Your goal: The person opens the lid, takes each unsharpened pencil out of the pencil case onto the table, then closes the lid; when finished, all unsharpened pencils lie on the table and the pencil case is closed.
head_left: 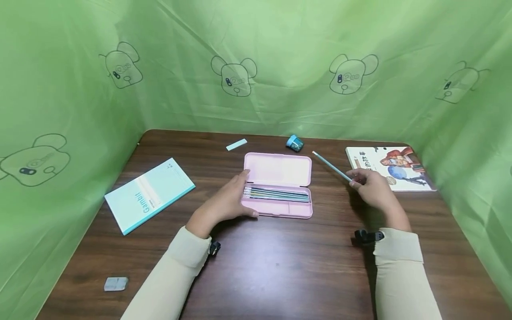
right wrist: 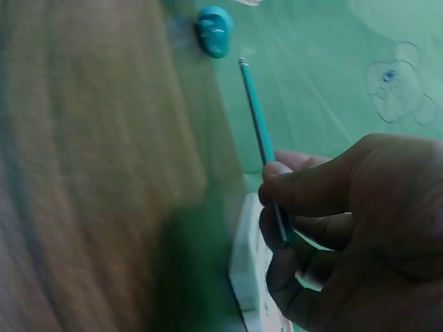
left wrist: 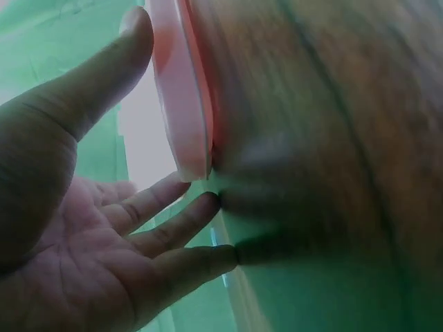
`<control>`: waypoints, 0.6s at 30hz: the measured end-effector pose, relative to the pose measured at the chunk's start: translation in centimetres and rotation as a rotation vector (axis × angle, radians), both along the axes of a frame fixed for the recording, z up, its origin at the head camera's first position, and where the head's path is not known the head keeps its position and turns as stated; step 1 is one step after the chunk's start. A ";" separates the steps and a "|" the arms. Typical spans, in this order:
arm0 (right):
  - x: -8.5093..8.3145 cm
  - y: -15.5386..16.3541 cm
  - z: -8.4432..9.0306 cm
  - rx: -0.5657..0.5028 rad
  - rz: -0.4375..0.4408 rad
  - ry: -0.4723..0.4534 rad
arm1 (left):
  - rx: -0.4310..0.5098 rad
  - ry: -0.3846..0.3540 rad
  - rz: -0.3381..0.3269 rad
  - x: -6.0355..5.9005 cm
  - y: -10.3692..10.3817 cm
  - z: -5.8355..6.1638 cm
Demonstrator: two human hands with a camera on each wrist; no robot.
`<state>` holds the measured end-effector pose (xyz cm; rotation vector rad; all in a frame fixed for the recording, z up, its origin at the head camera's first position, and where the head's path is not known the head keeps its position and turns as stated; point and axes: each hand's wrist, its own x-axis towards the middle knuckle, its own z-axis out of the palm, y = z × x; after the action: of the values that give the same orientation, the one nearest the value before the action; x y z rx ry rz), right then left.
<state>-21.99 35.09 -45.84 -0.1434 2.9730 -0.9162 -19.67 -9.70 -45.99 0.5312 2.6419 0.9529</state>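
Note:
A pink pencil case (head_left: 276, 207) lies with its lid (head_left: 278, 169) folded back and several pencils (head_left: 276, 194) side by side inside. At its left side rests my left hand (head_left: 230, 198), thumb by the front edge and fingers stretched along the side; the left wrist view shows these fingers (left wrist: 187, 266) extended and spread. My right hand (head_left: 370, 186) pinches a light blue pencil (head_left: 332, 166) near one end between thumb and fingers, to the right of the case. In the right wrist view the pencil (right wrist: 256, 114) slants away from the fingertips, its whitish end farthest out.
A blue pencil sharpener (head_left: 295, 143) and a white strip (head_left: 236, 144) lie behind the case. On the left are a pale blue Gambit notebook (head_left: 160, 186) and a small eraser (head_left: 116, 284). An illustrated book (head_left: 412, 178) lies beyond my right hand. Green cloth (head_left: 280, 111) encloses the table.

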 end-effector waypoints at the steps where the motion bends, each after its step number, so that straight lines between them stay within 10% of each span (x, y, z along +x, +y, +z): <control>1: -0.1 -0.3 -0.2 0.014 0.011 -0.014 | 0.001 0.000 -0.003 0.0 -0.1 0.1; 18: -0.5 -1.9 -1.6 0.023 0.043 -0.083 | -0.089 -0.032 -0.058 -0.5 -1.9 0.5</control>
<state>-22.51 33.23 -47.39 -0.1642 2.8908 -0.8608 -20.13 -11.64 -45.46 0.5631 2.6116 0.8153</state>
